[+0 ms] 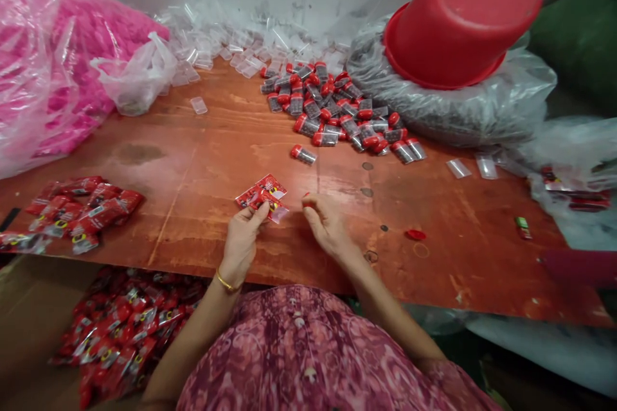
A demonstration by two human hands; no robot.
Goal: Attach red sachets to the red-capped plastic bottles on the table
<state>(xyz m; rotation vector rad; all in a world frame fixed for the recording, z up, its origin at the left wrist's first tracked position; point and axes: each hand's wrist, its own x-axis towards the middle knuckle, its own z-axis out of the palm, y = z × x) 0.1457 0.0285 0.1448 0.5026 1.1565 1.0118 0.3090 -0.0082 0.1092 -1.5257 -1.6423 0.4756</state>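
Note:
My left hand (242,234) pinches a red printed packet (270,198) with a clear window, its thumb on top. Another flat red printed piece seems to lie just behind it; I cannot tell whether the two are joined. To the right, my right hand (328,226) is closed, thumb against the curled fingers, apart from the packet. A bit of red shows at its fingertips, too small to name. Beyond the hands lies a single small clear container (303,154) with a red cap and dark contents. A heap of similar red-capped containers (332,106) spreads behind it.
Filled red packets (89,205) lie at the table's left, with more in a box (29,308) below the edge. Clear plastic pieces (250,54) line the wall. A pink-filled bag (58,64) stands left; a red tub (463,26) rests on a grey-filled bag (434,109) at right.

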